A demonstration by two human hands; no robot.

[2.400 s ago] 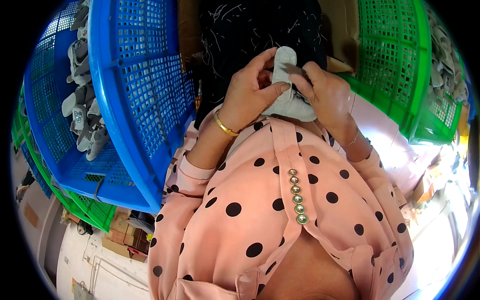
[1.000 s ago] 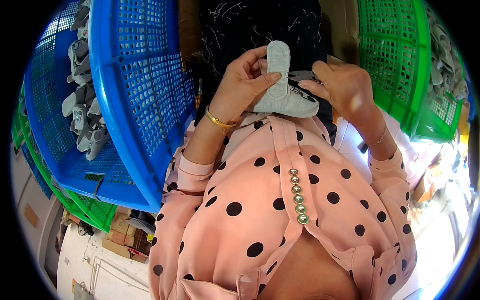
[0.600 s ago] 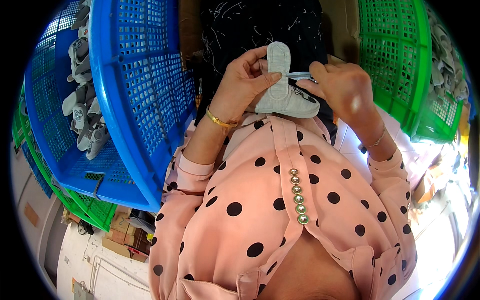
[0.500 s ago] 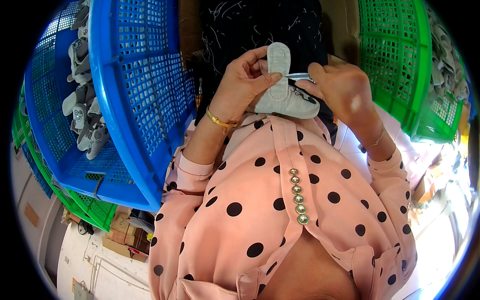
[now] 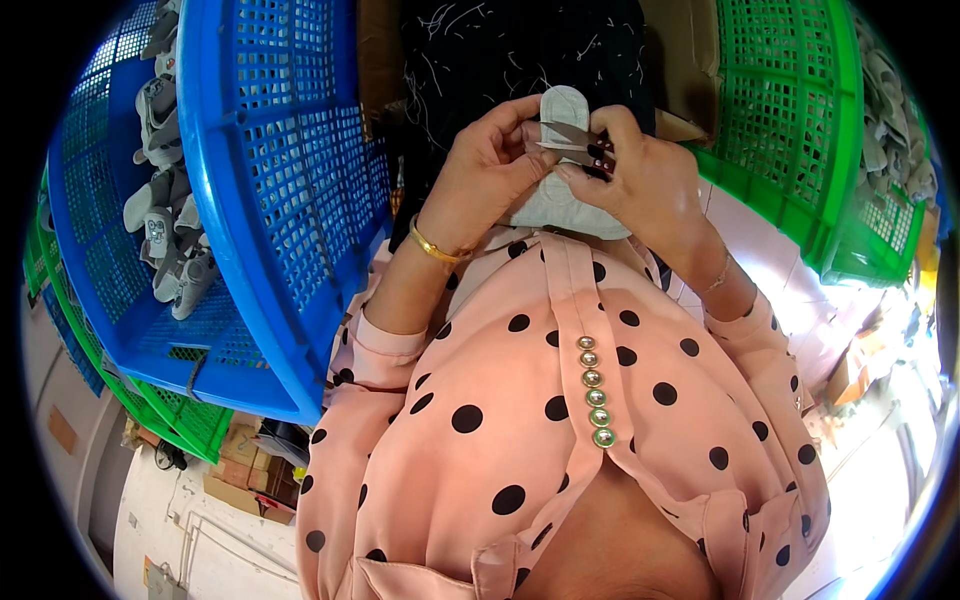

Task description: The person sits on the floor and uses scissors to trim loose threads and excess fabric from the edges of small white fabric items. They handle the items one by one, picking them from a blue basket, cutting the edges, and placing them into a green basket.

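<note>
A small pale grey fabric shoe (image 5: 566,212) is held sole-up in front of my chest, its narrow end pointing away from me. My left hand (image 5: 490,155) grips it from the left, thumb and fingers pinching the sole's edge near the middle. In my right hand (image 5: 640,165) is a pair of thread snips (image 5: 568,136) with dark handles. The two metal blades lie across the middle of the sole, slightly apart, with tips close to my left fingertips. The right fingers are wrapped round the handles. Any thread between the blades is too small to make out.
A blue plastic basket (image 5: 290,200) at left holds several small grey shoes (image 5: 160,225). A green basket (image 5: 790,120) with more grey pieces (image 5: 885,110) stands at right. Dark cloth (image 5: 520,50) strewn with loose white threads lies beyond my hands. Cardboard (image 5: 685,60) flanks it.
My right hand has moved left and turned, bringing the snips from the sole's right edge across its middle. My left hand keeps its hold and the shoe has barely shifted.
</note>
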